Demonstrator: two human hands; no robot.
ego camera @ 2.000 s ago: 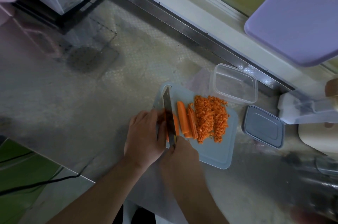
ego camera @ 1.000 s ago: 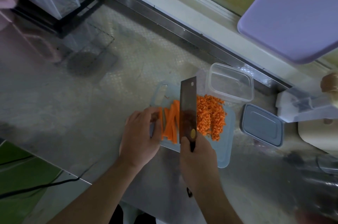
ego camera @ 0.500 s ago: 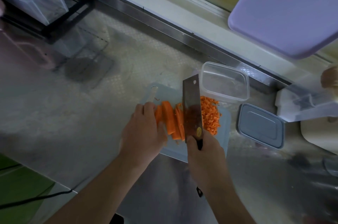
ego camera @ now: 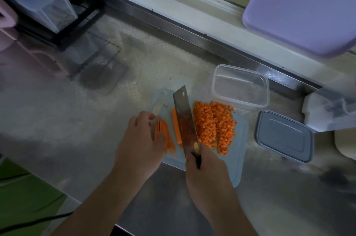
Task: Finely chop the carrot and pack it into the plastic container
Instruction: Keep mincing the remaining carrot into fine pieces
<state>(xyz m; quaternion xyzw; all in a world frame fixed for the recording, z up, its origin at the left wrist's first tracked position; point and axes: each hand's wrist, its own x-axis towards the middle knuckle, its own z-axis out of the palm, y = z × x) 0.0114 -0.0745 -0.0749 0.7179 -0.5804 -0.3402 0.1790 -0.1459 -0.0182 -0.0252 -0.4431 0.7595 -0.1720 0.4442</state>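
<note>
A: Board [ego camera: 238,160]?
B: Diced carrot [ego camera: 214,125] on its right part; strips [ego camera: 163,135] left, one under the cleaver [ego camera: 185,120].

A: Hands?
B: Right hand [ego camera: 208,176] wrapped around the cleaver handle. Left hand [ego camera: 139,143] curled on the strips.

A: Container [ego camera: 240,86]?
B: Open, empty, touching the board's far right corner; lid [ego camera: 284,135] beside.
</note>
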